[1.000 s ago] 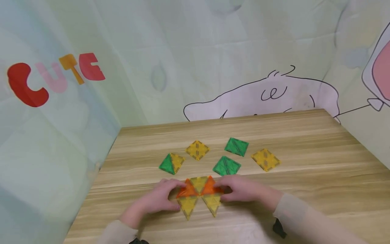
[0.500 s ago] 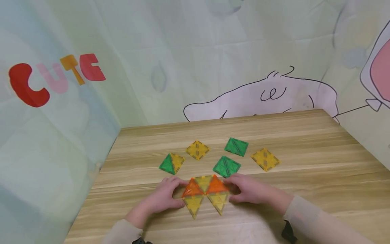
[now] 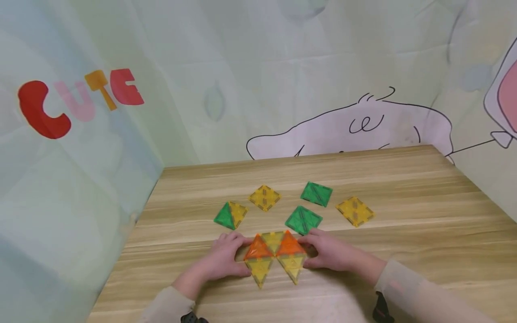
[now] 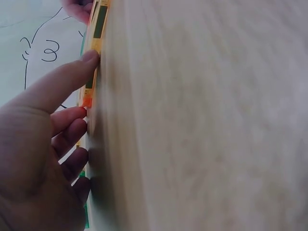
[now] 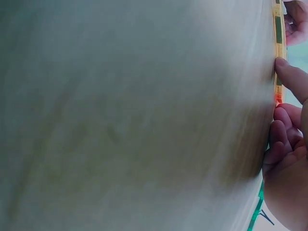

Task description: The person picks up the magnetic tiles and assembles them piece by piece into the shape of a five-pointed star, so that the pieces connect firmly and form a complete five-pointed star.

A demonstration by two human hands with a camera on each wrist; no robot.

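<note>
Five flat triangular magnetic tiles lie joined in an arch on the table: an orange tile at left, another orange tile at right, a yellow tile between them, and a yellow tile and yellow tile pointing down below. My left hand holds the arch's left side between thumb and forefinger; my right hand holds its right side likewise. In the left wrist view the thumb presses the yellow edge. The right thumb does the same in the right wrist view.
Behind the arch lie pairs of tiles: a green-and-yellow pair, a yellow pair, a green pair, a nearer green pair beside my right fingers, and a yellow pair. A printed curtain borders the wooden table.
Both hands have slid the joined tiles a little to the right across the table, mostly in the first half second. The tile pairs behind stay where they were.
</note>
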